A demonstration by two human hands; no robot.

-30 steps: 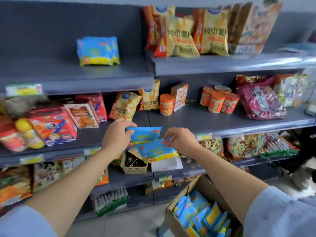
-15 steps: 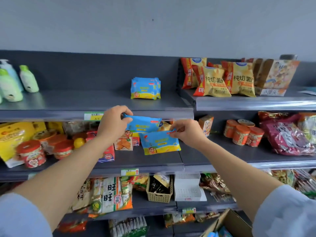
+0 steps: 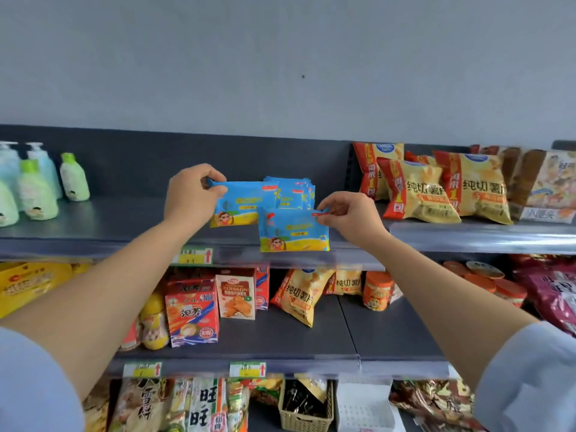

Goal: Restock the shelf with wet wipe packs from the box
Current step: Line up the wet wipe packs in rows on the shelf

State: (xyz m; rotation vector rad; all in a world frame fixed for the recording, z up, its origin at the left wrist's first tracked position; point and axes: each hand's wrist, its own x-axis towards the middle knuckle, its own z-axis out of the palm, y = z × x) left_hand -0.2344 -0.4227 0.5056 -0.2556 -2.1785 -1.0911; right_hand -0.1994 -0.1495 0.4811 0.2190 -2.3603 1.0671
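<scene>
The person has a blue wet wipe pack in each hand. The left hand (image 3: 193,194) pinches the top left corner of the first pack (image 3: 243,204) between thumb and fingertips. That pack hangs down and to the right of those fingers. The right hand (image 3: 352,218) pinches the top right corner of the second pack (image 3: 294,232), which hangs down and to the left of its fingers. This pack's bottom edge looks level with the front lip of the top shelf (image 3: 93,226). I cannot tell if it touches.

Just behind both sets of fingers, a pile of packs (image 3: 297,190) of the same kind stands on that shelf. Far out past the left fingers are soap bottles (image 3: 37,188). Out past the right fingers are chip bags (image 3: 417,194). The box is not in sight.

I think these packs are small, light and squishy, since a little corner pinch is enough to hold one up. The wrapper looks shiny, so it may be slippery, and a pack held by one corner can swing or slide out. It is soft, so a drop should not hurt it. The flat sealed edge at the end looks like the best spot to grab. A soft pack may flop over when stood up, so leaning it against the pile should help.
</scene>
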